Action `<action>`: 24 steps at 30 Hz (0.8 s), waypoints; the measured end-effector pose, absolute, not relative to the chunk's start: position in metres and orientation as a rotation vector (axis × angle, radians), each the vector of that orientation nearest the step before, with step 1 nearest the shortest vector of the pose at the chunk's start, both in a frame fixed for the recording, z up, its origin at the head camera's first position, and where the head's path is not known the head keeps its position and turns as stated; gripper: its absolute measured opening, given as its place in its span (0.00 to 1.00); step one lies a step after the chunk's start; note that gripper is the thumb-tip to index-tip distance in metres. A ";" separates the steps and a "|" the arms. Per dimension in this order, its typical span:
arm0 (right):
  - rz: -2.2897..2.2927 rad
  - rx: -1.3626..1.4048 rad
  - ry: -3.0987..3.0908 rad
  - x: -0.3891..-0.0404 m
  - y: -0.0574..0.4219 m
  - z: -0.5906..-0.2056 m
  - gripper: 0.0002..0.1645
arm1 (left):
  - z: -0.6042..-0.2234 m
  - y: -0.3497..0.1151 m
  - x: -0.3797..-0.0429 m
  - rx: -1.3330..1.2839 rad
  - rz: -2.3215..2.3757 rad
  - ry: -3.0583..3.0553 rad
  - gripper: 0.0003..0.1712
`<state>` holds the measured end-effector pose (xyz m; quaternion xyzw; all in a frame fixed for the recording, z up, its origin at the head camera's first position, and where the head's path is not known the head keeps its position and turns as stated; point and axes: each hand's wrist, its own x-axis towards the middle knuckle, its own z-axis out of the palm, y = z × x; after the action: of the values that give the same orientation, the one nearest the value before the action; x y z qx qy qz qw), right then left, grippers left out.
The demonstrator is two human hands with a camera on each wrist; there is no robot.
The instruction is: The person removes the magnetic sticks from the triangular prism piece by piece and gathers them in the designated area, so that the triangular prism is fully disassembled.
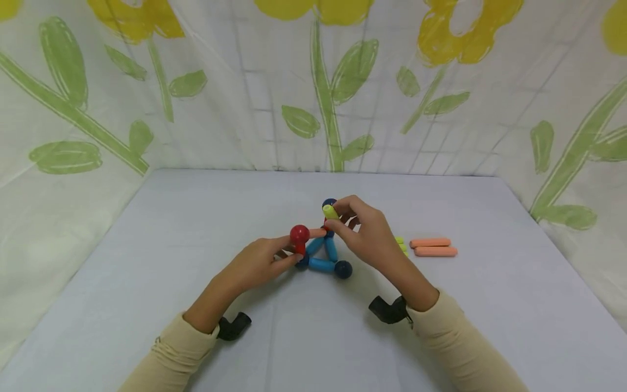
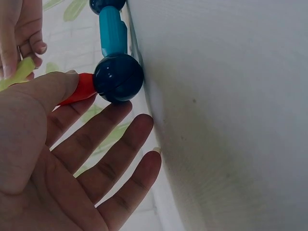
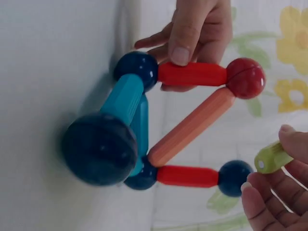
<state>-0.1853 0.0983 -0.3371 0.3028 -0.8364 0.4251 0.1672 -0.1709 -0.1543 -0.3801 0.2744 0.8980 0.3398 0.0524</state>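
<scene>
A structure of magnetic rods and balls stands mid-table. Its base is a triangle of blue rods point(image 1: 321, 265) with dark blue balls point(image 1: 343, 269) at the corners. Two red rods point(image 3: 192, 74) rise from it, one topped by a red ball point(image 1: 300, 234), the other by a dark blue ball point(image 3: 235, 178). An orange rod point(image 3: 192, 126) slants from the red ball to a base corner. My left hand point(image 1: 257, 265) pinches the red rod under the red ball. Between thumb and fingers, my right hand point(image 1: 366, 231) holds a yellow-green rod point(image 3: 272, 158) close to the upper dark blue ball.
Right of the structure, two loose orange rods point(image 1: 435, 251) lie side by side on the white table point(image 1: 161, 218). Other yellow-green rods point(image 1: 400, 240) lie beside them, partly behind my right forearm. A flower-printed curtain point(image 1: 220, 109) hangs behind the table's far edge.
</scene>
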 end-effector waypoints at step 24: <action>0.738 1.020 -2.954 -0.157 0.165 -0.360 0.08 | -0.379 -0.152 -0.170 0.796 1.007 2.741 0.15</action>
<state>-0.1575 0.1645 -0.3603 0.3175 -0.9193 0.2298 -0.0349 -0.1704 -0.1517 -0.3790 0.2626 0.9041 0.3322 0.0575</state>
